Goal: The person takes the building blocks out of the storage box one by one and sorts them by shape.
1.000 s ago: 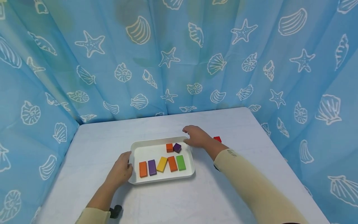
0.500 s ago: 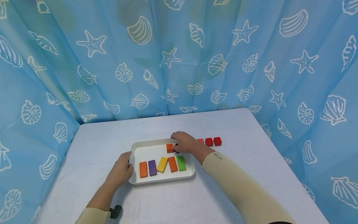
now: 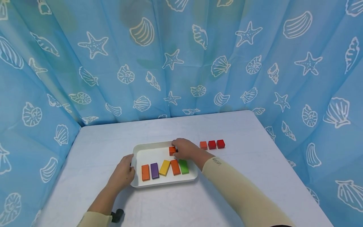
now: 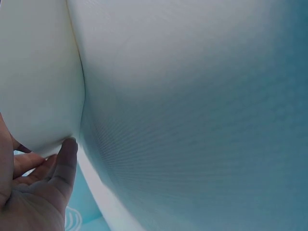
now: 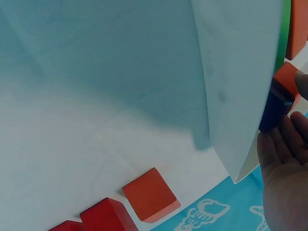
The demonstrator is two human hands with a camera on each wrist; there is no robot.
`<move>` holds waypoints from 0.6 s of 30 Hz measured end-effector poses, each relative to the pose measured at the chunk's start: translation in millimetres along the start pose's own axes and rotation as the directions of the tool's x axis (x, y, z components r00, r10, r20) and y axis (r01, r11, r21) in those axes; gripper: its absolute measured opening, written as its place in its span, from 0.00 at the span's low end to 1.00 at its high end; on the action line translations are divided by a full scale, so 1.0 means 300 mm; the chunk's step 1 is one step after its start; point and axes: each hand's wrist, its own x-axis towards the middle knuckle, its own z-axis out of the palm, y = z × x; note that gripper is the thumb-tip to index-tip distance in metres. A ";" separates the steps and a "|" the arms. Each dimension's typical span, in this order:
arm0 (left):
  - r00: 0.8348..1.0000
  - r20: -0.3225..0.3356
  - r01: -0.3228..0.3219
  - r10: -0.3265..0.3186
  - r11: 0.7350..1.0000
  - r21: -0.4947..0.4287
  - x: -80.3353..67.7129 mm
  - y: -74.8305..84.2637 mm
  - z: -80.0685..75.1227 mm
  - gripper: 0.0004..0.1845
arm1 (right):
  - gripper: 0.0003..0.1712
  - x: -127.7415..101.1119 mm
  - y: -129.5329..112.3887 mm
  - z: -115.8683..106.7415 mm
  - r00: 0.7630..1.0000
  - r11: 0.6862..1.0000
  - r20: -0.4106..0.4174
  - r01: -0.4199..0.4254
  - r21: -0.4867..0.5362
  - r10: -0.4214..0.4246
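A white tray [image 3: 150, 183] on the table holds small coloured blocks. My left hand [image 3: 122, 171] grips its left end; in the left wrist view the fingertips [image 4: 70, 145] touch its wall. My right hand [image 3: 185, 148] reaches over the tray's far right part, with thumb and fingers spread about an orange cube [image 3: 172, 150]. In the right wrist view, a dark purple cube [image 5: 275, 111] sits beside the orange cube [image 5: 287, 78], near the fingers; the head view hides it behind the hand. Whether the thumb touches the orange cube is unclear.
Along the tray's near side lie rectangular blocks: orange [image 3: 145, 172], purple [image 3: 154, 170], yellow [image 3: 164, 167], another orange block [image 3: 175, 167] and green [image 3: 184, 167]. Right of the tray, an orange-red cube [image 3: 203, 145] and two red cubes [image 3: 212, 144] stand in a row. A blue curtain [image 3: 181, 72] surrounds the table.
My right hand has moved left and slightly nearer, from beyond the tray's far right corner to the orange cube, uncovering the cubes on the table. The left hand stays on the tray.
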 end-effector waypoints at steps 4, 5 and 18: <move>1.000 0.004 -0.002 0.002 1.000 0.000 0.000 -0.002 -0.002 0.31 | 0.29 -0.002 -0.001 0.000 1.000 0.999 0.008 0.007 -0.033 -0.007; 1.000 0.006 -0.001 0.001 1.000 0.000 0.000 -0.002 -0.003 0.31 | 0.28 -0.002 -0.001 0.000 1.000 0.999 0.010 0.007 -0.039 -0.007; 1.000 0.010 0.014 -0.014 1.000 -0.010 0.003 -0.006 -0.002 0.31 | 0.22 0.003 0.004 0.006 1.000 1.000 -0.002 0.012 -0.013 -0.012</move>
